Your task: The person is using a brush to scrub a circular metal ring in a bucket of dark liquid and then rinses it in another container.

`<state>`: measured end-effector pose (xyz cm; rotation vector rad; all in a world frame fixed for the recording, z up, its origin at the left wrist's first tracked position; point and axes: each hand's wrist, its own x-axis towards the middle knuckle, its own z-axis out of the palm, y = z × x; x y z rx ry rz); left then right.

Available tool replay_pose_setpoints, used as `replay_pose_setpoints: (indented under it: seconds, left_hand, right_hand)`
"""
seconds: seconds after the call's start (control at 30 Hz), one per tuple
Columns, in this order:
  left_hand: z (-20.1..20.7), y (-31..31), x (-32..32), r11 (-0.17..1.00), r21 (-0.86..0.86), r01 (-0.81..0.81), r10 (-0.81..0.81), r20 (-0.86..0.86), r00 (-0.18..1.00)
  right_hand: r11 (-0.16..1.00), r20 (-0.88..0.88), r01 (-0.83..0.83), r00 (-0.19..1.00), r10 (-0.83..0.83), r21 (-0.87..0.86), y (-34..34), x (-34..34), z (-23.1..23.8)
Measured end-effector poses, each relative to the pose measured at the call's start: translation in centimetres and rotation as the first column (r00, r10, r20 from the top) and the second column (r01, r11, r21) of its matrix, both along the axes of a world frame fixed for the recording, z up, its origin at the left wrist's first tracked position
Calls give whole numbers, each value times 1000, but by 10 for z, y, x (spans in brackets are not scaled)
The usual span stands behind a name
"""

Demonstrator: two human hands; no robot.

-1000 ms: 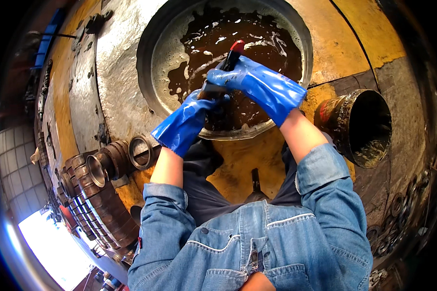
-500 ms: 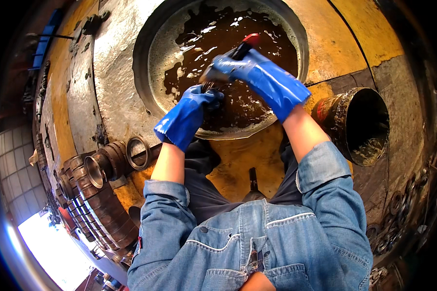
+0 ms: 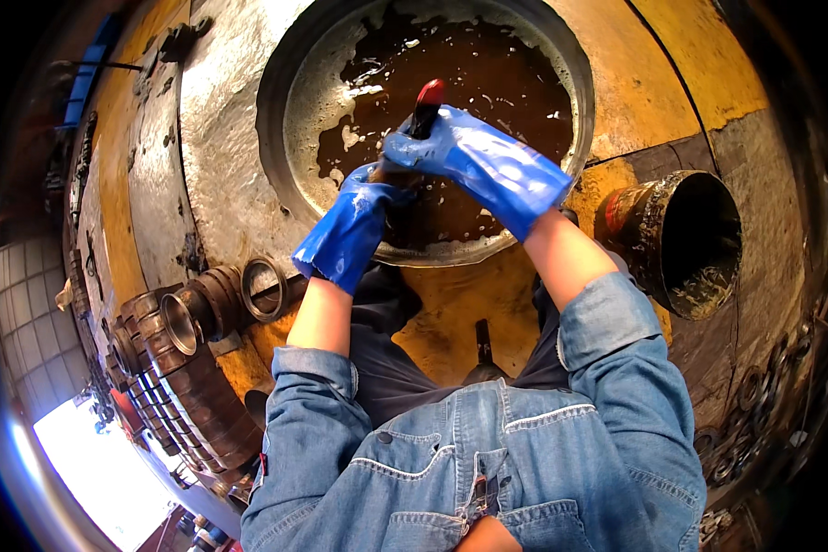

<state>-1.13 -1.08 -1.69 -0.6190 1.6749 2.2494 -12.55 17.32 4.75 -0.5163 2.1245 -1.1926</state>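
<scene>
Both of my hands wear long blue rubber gloves and meet over a wide round metal basin (image 3: 280, 138) of brown, foamy liquid (image 3: 488, 87). My right hand (image 3: 423, 150) is closed around a brush (image 3: 427, 103), its black handle with a red end sticking up past the thumb. The bristle end points down toward my left hand (image 3: 362, 202), mostly covered by the gloves. My left fingers are curled just below it, around something dark that I cannot make out. The two gloves overlap, touching or nearly so.
To the right stands a dark, dirty cylindrical container (image 3: 699, 244), its mouth facing me. Several rusty metal rings (image 3: 264, 289) and cylinders (image 3: 202, 405) are lined up on the left. Chain-like metal pieces (image 3: 759, 396) lie at the far right. Worn yellow and grey plates (image 3: 653, 64) surround the basin.
My right hand has moved a little left and down with the brush, whose red end now stands more upright. My left hand has barely moved.
</scene>
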Motion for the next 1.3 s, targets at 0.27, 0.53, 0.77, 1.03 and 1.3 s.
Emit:
replay_pose_setpoints:
  seconds: [0.27, 0.53, 0.77, 1.03, 1.3]
  left_hand:
    - [23, 10, 5, 992, -96, 83, -71, 123, 990]
    - [13, -6, 14, 995, 87, 52, -67, 185, 980]
    - [-10, 1, 14, 962, 261, -82, 85, 1, 996]
    - [-2, -5, 29, 986, 162, -32, 40, -48, 998]
    - [-8, -4, 23, 991, 124, 51, -46, -43, 998]
  right_hand:
    - [898, -41, 318, 946, -321, 304, 32, -39, -45]
    - [801, -362, 285, 928, -92, 526, 50, -21, 4]
    - [585, 22, -489, 779, 627, 647, 37, 18, -46]
    - [352, 270, -559, 746, 609, 750, 12, 45, -11]
    - [261, 379, -696, 622, 685, 669, 20, 35, -44]
